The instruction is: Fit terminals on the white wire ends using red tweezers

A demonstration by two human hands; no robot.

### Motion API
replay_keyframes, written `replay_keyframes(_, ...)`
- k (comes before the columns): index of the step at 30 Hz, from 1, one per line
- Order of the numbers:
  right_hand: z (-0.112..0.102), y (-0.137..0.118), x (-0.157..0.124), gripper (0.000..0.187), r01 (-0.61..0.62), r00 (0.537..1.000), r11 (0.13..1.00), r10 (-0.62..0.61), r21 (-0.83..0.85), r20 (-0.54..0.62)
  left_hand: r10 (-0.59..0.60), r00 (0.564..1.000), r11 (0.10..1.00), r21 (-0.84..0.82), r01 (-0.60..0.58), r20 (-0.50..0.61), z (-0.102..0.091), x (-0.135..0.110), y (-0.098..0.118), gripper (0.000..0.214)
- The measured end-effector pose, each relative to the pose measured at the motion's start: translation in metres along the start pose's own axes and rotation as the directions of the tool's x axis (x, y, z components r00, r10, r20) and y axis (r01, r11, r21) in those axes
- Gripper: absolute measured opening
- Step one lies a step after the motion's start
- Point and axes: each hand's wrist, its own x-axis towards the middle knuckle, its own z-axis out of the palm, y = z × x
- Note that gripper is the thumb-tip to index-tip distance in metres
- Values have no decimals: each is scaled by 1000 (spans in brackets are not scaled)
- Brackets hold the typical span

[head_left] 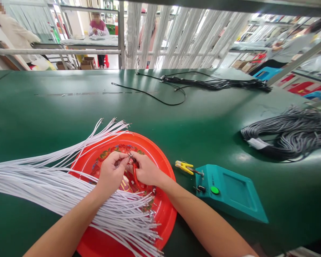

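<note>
Over a red round tray (167, 171) with a printed pattern, my two hands meet. My left hand (111, 175) is closed in a pinch around the end of a white cable, mostly hidden by the fingers. Red-handled scissors (135, 174) sit in my closed right hand (148, 170), their dark blades close to the left fingertips. A thick bundle of white cables (117, 210) runs in from the left, under my left forearm and across the tray. More white cables (96, 141) fan out over the tray's far rim, with stripped-looking ends.
Right of the tray is a teal device (235, 192) with a green button and a yellow clip (184, 167). A grey cable coil (289, 134) and black cables (214, 84) lie farther off on the green table (77, 107). White strands (176, 35) hang behind; people sit beyond.
</note>
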Motion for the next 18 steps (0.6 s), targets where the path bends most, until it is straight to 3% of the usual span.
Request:
replay_keyframes(12, -10, 0, 0, 13, 51, 994, 998, -47, -35, 102, 64, 993, 991, 110, -74, 98, -3, 0, -3, 13)
replay_keyframes(18, -9, 1, 4, 10, 30, 993, 984, -50, 177, 111, 121, 990, 984, 123, -130, 77, -4, -1, 3, 15)
